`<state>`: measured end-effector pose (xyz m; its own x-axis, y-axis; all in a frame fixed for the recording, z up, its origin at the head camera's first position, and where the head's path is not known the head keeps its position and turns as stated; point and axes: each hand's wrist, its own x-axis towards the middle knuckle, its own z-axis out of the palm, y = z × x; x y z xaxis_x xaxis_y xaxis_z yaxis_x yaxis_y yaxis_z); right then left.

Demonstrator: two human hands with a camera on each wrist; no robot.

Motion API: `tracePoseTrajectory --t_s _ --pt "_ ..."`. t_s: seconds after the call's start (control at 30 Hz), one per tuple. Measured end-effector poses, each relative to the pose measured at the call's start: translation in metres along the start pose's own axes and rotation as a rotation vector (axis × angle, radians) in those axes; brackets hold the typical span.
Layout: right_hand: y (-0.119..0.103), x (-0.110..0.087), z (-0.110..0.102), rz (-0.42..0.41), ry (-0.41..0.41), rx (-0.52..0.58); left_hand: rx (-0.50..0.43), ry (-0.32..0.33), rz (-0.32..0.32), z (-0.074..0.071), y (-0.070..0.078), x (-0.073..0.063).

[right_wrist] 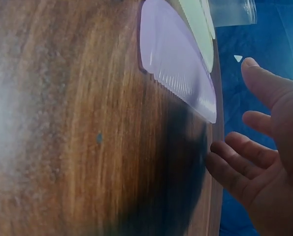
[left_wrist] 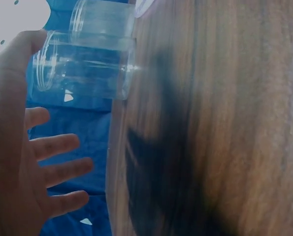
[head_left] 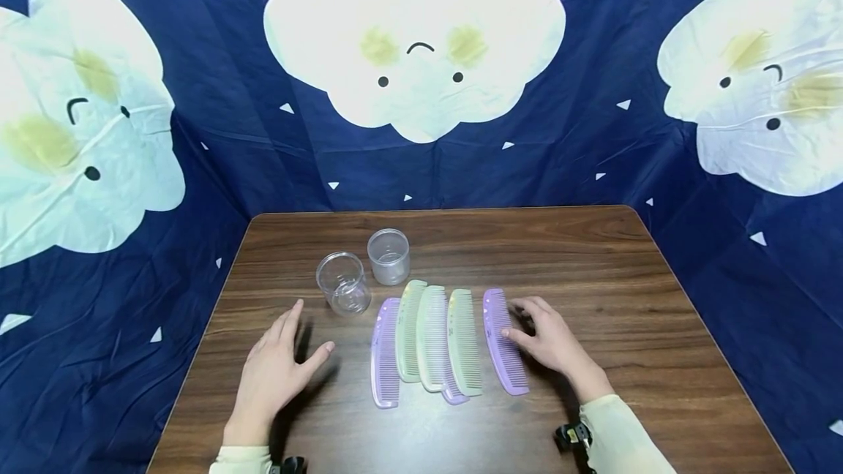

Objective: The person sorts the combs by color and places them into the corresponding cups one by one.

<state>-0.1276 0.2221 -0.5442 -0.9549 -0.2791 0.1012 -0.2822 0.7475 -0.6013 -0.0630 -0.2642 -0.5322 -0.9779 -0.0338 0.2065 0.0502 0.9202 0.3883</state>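
Observation:
Over the left part of the table, my left hand (head_left: 271, 371) is held with fingers extended and thumb spread, nothing in its grasp. My right hand (head_left: 549, 339) hovers beside the rightmost purple comb (head_left: 506, 342); its thumb overlaps that comb in the head view, while the right wrist view shows the hand apart from it, fingers gently bent. Left of this comb lie three pale green combs (head_left: 465, 342), one partly covering another purple comb (head_left: 454, 392). A further purple comb (head_left: 385, 353) is at the group's left end.
Two clear plastic jars, a nearer one (head_left: 344, 284) and a farther one (head_left: 388, 257), stand without lids behind the combs. The brown wooden table (head_left: 566, 247) meets a dark blue cloth (head_left: 435, 174) with cloud faces at its back and sides.

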Motion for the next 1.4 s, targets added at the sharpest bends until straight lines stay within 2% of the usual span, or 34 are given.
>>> tracePoseTrajectory --t_s 0.27,0.47,0.83,1.4 --pt "0.002 0.011 0.003 -0.026 0.000 0.018 -0.041 0.035 0.008 0.007 0.002 0.004" --pt "0.001 0.018 0.004 -0.002 -0.015 0.019 -0.089 0.013 -0.016 0.015 0.005 0.012" --pt "0.002 0.027 0.005 -0.023 -0.027 0.023 -0.132 0.002 -0.029 0.020 0.010 0.026" --pt "0.004 0.036 0.008 -0.043 -0.030 0.002 -0.152 -0.017 -0.082 0.030 0.007 0.033"
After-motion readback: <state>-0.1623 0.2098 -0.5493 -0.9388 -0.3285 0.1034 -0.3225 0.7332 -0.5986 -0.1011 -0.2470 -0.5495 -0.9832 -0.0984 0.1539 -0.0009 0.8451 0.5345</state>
